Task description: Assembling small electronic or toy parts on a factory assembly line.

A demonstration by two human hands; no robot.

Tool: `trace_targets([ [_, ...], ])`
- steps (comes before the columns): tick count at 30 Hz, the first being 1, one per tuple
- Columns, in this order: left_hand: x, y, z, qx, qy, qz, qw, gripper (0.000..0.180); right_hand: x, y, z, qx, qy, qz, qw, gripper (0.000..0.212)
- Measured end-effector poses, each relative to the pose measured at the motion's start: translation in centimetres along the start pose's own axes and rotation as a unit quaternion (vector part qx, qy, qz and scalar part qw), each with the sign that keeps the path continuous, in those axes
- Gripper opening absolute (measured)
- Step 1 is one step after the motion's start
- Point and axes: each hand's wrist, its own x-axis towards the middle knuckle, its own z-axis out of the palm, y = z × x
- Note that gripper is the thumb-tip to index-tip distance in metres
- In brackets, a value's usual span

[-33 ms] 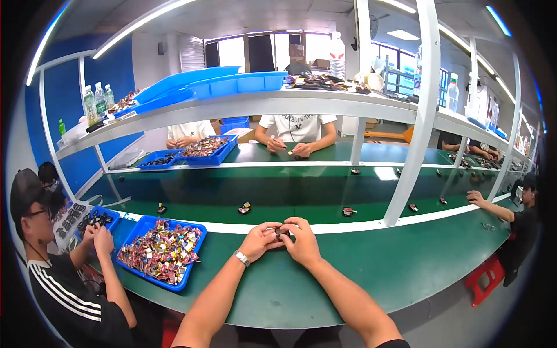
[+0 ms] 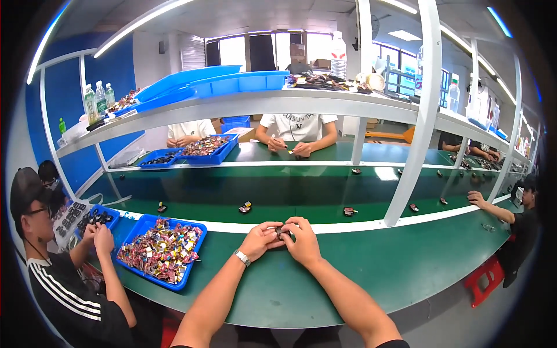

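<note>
Both of my hands meet over the green workbench, just short of its pale far edge strip. My left hand, with a metal-banded watch on its wrist, is closed on a small dark part. From the other side my right hand pinches the same part between thumb and fingers. Fingers cover most of it, so its exact kind cannot be made out. Left of my forearms, a blue tray holds a heap of small pink, yellow and white wired pieces.
Beyond the strip runs a green belt carrying spaced small parts. A white upright post supports an overhead shelf. A co-worker sits close at left near a blue tray of dark pieces; a red stool stands right.
</note>
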Motion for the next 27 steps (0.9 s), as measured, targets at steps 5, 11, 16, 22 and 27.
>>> trace_targets([
  [5,0.1,-0.1,0.0,-0.008,0.004,-0.015,1.0,0.034,0.1,0.2,0.2,-0.063,0.013,-0.084,0.994,0.012],
  [11,-0.1,-0.2,-0.1,-0.004,0.018,-0.021,1.0,0.033,-0.1,0.2,0.2,-0.074,0.001,-0.09,0.993,0.017],
  [16,-0.1,-0.1,0.3,0.01,0.027,-0.026,0.999,0.032,-0.1,0.6,0.4,-0.076,0.002,-0.074,0.994,0.016],
  [22,0.0,0.1,1.0,0.016,0.029,-0.027,0.999,0.029,-0.1,1.0,0.8,-0.078,0.012,-0.064,0.995,0.016],
  [27,-0.1,-0.1,1.1,0.045,0.081,-0.004,0.996,0.023,0.1,0.3,0.6,-0.065,-0.002,-0.076,0.995,0.017],
])
